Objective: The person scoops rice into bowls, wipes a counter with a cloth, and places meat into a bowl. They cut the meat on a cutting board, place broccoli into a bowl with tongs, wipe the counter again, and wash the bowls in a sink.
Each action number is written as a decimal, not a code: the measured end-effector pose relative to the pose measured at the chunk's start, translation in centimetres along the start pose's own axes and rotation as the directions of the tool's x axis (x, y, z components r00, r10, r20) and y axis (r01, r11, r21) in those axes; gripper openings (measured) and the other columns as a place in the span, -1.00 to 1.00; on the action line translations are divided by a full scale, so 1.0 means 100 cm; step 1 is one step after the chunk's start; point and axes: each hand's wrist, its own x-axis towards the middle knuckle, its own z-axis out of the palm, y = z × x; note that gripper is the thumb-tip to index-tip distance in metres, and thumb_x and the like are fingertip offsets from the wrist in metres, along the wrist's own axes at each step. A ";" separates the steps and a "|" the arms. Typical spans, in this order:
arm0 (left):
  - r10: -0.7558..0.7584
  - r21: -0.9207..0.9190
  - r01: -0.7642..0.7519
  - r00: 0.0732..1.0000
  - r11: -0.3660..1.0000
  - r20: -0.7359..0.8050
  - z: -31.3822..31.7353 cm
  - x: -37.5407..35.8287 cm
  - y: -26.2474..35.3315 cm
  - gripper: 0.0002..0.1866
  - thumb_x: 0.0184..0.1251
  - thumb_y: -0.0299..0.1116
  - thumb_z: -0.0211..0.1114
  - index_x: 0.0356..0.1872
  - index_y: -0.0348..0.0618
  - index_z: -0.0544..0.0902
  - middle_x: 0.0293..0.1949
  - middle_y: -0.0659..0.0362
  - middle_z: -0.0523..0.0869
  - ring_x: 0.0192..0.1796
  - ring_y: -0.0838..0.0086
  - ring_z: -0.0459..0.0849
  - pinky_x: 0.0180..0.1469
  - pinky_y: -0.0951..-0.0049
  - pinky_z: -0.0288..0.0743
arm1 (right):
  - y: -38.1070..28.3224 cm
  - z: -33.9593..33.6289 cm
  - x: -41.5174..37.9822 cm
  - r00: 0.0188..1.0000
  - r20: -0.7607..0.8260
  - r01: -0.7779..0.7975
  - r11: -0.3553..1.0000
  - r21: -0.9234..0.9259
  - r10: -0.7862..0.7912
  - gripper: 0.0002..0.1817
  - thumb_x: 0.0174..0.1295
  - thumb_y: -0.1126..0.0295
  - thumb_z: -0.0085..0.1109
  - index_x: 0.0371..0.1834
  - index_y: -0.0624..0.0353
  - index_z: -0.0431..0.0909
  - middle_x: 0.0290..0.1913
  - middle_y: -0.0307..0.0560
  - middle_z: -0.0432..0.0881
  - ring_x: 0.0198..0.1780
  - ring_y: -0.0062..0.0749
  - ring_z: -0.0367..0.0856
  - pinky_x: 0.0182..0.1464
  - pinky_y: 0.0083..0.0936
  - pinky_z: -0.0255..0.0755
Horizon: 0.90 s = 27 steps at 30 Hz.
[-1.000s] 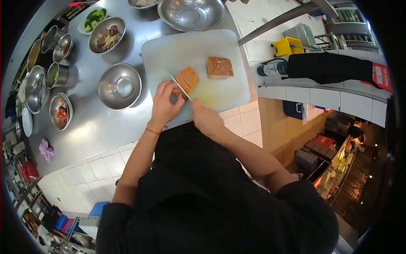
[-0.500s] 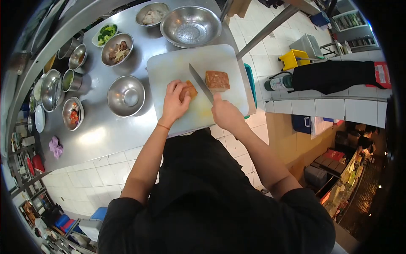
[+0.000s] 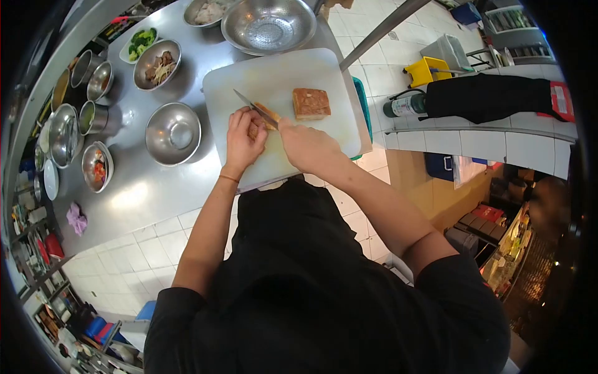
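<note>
My right hand (image 3: 308,146) is closed around the handle of a kitchen knife (image 3: 254,105). Its blade points up and left, lying over a smaller golden-brown piece of food (image 3: 269,111). My left hand (image 3: 245,140) grips that piece from the left, fingers bent close to the blade and hiding most of it. A larger reddish-brown food block (image 3: 311,103), its kind unclear, sits apart to the right. Everything rests on a white cutting board (image 3: 339,75) at the counter's near right end.
Left of the board stands an empty steel bowl (image 3: 172,134). Farther back are a perforated steel basin (image 3: 268,26), a bowl of meat strips (image 3: 157,67) and a dish of broccoli (image 3: 141,43). A purple cloth (image 3: 76,218) lies at the counter's left end.
The knife has moved left from beside the large block onto the smaller piece, bringing my right hand near my left. My left hand still holds the piece. The whole view has shifted slightly.
</note>
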 end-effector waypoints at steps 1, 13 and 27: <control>0.011 -0.002 -0.011 1.000 1.000 0.002 0.001 0.002 0.001 -0.73 0.09 -0.47 0.33 -0.15 -0.24 0.59 -0.03 -0.03 0.59 0.02 0.03 0.57 0.08 0.18 0.49 | -0.001 -0.003 0.002 1.000 0.006 -0.014 0.999 -0.036 0.014 -0.81 0.24 0.55 -0.04 -0.10 0.30 0.29 -0.31 0.30 0.66 -0.22 0.23 0.69 -0.20 0.03 0.54; -0.078 0.039 0.082 0.992 0.996 -0.100 0.017 -0.002 0.021 -0.69 0.08 -0.39 0.46 -0.17 -0.24 0.59 -0.03 -0.01 0.59 0.00 0.08 0.60 0.07 0.23 0.52 | 0.022 -0.044 -0.017 0.988 0.145 0.081 0.965 -0.248 -0.045 -0.81 0.23 0.58 -0.02 -0.11 0.30 0.30 -0.32 0.23 0.68 -0.23 0.13 0.70 -0.24 -0.05 0.55; -0.191 -0.006 0.194 0.960 0.981 -0.205 0.026 -0.004 0.024 -0.67 0.01 -0.47 0.44 -0.15 -0.24 0.59 -0.06 0.02 0.64 -0.03 0.13 0.65 0.06 0.28 0.54 | 0.084 0.039 0.022 0.979 0.114 0.183 0.977 -0.109 -0.171 -0.82 0.37 0.40 -0.17 -0.05 0.22 0.27 -0.26 0.30 0.67 -0.18 0.19 0.71 -0.19 0.09 0.54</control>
